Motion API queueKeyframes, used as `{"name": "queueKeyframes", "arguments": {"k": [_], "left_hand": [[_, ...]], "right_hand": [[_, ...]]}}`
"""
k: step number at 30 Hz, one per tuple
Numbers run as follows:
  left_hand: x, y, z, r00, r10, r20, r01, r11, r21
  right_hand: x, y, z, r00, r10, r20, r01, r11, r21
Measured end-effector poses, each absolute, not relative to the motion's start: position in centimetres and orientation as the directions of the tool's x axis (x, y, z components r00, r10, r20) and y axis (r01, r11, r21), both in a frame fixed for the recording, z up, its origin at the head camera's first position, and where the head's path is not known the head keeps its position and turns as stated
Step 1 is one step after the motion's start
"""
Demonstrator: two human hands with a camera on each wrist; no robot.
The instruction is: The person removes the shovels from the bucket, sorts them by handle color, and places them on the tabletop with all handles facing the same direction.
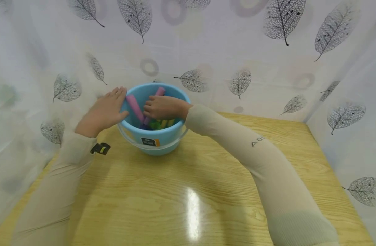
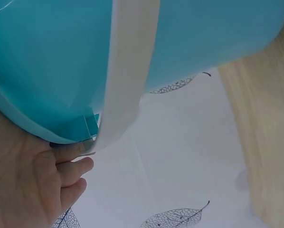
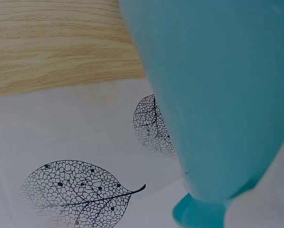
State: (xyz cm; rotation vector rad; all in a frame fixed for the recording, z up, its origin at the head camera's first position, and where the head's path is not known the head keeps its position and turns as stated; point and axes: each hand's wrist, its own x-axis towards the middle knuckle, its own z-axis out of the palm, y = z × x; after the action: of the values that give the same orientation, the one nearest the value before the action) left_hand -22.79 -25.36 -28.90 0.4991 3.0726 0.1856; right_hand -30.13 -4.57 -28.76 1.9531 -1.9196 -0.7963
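Observation:
A light blue bucket (image 1: 132, 127) with a pale handle (image 1: 155, 147) stands on the wooden table. My left hand (image 1: 106, 111) rests against the left of its rim, fingers mostly straight and thumb across the edge. In the left wrist view, the left hand (image 2: 42, 183) touches the rim beside the handle's end. My right hand (image 1: 164, 107) reaches inside the bucket, its fingers curled over a pink stick (image 1: 159, 91) that shows on both sides of it. Another pink stick (image 1: 134, 106) leans to the left. Green pieces (image 1: 156, 125) and yellow pieces (image 1: 167, 123) lie below; the right fingertips are hidden.
The wooden table (image 1: 138, 201) extends in front of the bucket. A white sheet with leaf prints (image 1: 203, 48) hangs behind and at both sides. In the right wrist view, the bucket's blue wall (image 3: 213, 95) fills much of the picture.

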Motion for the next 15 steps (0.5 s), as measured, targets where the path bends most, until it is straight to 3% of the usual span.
{"name": "queueKeyframes", "arguments": {"k": [15], "left_hand": [[-24.1,-25.6,-29.1,-0.947,0.320,-0.012,0.314,0.937,0.154]], "right_hand": [[-30.6,-4.1,-27.8,-0.038,-0.991,-0.128,-0.794,-0.048,0.607]]}}
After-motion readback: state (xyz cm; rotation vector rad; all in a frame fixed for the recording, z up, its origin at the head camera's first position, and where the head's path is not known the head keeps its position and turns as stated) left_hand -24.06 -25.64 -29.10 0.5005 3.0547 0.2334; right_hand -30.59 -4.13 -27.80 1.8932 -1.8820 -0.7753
